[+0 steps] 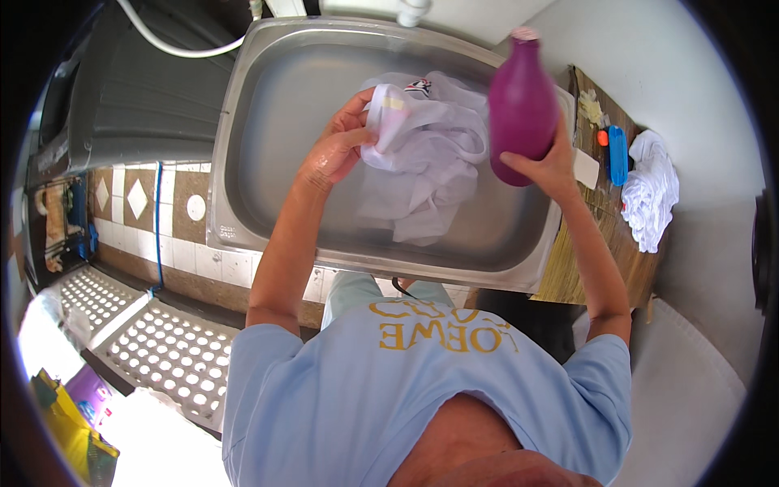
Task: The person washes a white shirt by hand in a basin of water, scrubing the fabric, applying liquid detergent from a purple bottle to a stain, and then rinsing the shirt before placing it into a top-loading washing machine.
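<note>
Over sink [349, 258] | L hand [337, 144] fwd, pinching wht cloth [434, 154] | R hand [557, 168] clamped rnd purple btl [522, 109]

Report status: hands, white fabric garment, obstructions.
Left hand holding white fabric garment, bunched in rectangular grey metal sink. Right hand gripping purple narrow-necked bottle over sink's right side. Nothing visibly blocking left hand.

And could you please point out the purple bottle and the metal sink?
Purple bottle [523, 114], head view: middle of its body.
Metal sink [237, 242], head view: rim at its near-left corner.
</note>
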Motion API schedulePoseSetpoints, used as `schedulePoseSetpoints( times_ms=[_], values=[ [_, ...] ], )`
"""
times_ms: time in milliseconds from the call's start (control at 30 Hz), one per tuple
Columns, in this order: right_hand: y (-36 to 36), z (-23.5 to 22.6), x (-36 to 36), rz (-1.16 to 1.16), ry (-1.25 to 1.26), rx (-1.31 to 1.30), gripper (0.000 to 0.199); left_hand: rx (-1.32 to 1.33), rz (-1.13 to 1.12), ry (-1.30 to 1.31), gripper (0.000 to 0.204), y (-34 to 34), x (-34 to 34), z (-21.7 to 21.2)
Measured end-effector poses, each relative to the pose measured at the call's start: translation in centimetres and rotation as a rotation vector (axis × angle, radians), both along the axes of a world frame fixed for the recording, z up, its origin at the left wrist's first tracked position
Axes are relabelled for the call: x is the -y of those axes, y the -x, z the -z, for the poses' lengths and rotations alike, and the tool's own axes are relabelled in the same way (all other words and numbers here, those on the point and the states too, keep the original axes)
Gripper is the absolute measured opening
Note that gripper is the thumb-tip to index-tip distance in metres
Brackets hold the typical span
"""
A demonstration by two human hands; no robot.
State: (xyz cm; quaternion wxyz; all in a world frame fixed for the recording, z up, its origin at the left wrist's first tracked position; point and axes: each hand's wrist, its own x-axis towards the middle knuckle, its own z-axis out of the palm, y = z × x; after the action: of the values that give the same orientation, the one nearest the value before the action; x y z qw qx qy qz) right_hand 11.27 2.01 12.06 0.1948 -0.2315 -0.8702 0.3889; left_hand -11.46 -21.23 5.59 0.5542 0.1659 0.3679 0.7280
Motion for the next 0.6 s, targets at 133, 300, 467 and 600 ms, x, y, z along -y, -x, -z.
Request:
schedulePoseSetpoints(
  times_ms=[133,300,467,600],
  values=[
    [-3.2,-3.0,-3.7,0.167,0.097,-0.123,0.093,-0.127,-0.032,0.047,0.070,-0.3,0.1,0.5],
    [-6.8,-5.5,-11.5,0.407,-0.165,-0.353,0.094,-0.209,-0.103,0.011,0.067,0.5,0.9,0.0],
    [-8.9,-6.2,-18.0,0.543,-0.246,-0.533,0.085,-0.280,-0.261,0.182,0.070,5.5,3.9,-4.3],
    [-9.8,-3.3,-22.7,0.595,-0.175,-0.651,0.090,-0.472,-0.274,0.247,0.072,9.4,6.4,-9.7]
  ],
)
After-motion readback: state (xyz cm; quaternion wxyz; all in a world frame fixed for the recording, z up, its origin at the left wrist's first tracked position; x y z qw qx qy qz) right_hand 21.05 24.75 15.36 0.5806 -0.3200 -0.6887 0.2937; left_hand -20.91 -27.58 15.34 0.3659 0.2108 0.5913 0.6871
